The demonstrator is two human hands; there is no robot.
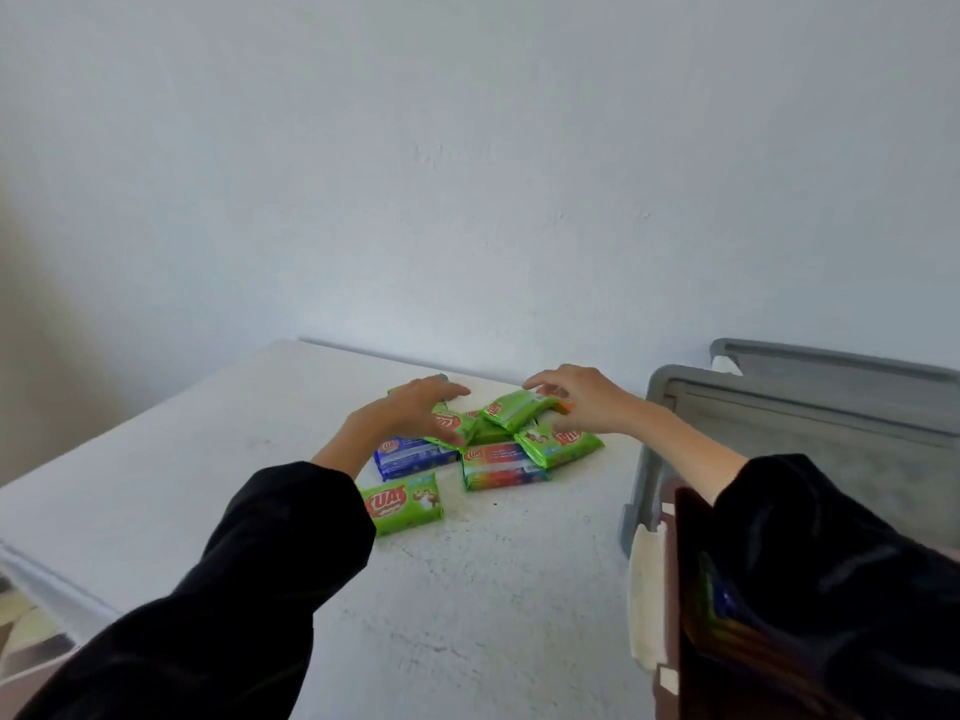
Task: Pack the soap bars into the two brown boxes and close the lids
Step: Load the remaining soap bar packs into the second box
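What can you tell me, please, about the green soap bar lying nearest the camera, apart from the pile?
The green soap bar is a flat rectangular packet in a glossy green wrapper with red-and-white "KUAT" lettering and a picture. It lies face up on the white table, apart from the pile, nearer than the blue soap bar. The left sleeve hides its left edge.

The soap bars [506,467] are in thin plastic wrappers, glossy and slightly crinkled. The tabletop [208,459] is white, matt and rough, with a grainy, speckled face. The wall [467,174] is matt paint over faintly bumpy plaster. The sleeves [234,589] are black cloth with a dull sheen. The grey crate [810,407] looks like matt, scuffed plastic. The brown box [691,563] looks smooth.
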